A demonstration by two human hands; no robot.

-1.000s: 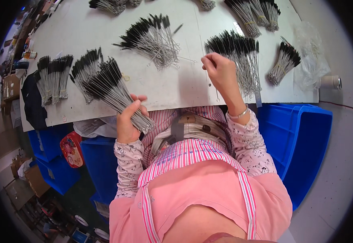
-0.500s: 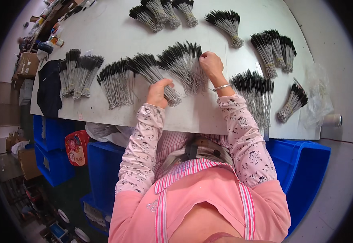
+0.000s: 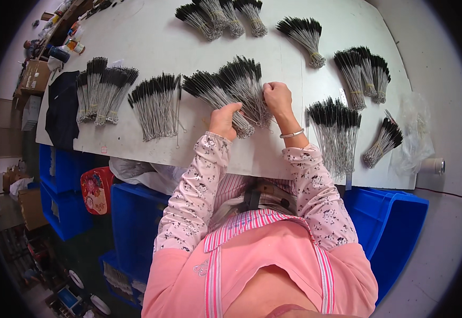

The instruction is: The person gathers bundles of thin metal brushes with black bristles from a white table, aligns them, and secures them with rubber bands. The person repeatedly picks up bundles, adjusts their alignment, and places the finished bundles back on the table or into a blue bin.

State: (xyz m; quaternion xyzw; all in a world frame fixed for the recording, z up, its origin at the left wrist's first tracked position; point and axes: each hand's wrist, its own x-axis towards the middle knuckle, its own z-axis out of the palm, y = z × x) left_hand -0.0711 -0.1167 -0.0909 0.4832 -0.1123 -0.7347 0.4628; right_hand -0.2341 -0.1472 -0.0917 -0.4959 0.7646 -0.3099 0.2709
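My left hand (image 3: 224,121) is closed round the wire handles of a bunch of thin brushes (image 3: 207,90), their black bristle ends pointing away from me and to the left. Right beside this bunch lies a second pile of the same brushes (image 3: 244,79), and the two overlap. At that pile's right edge, my right hand (image 3: 277,99) is closed with its fingertips pressed together; whatever they hold is hidden. Further left a loose row of brushes (image 3: 154,108) lies on the table, a few single ones apart at its right side.
On the white table (image 3: 135,42) lie more brushes: a pile (image 3: 334,132) at right, tied bundles (image 3: 382,143) beyond it, others (image 3: 104,93) at left by a dark cloth (image 3: 61,111). Clear plastic bags (image 3: 416,127) lie at the right edge. Blue crates (image 3: 387,212) stand below the table.
My left hand has moved right with its bunch, bringing it against the pile beside my right hand. My right hand is slightly lower in view, still closed. The whole view has shifted a little.
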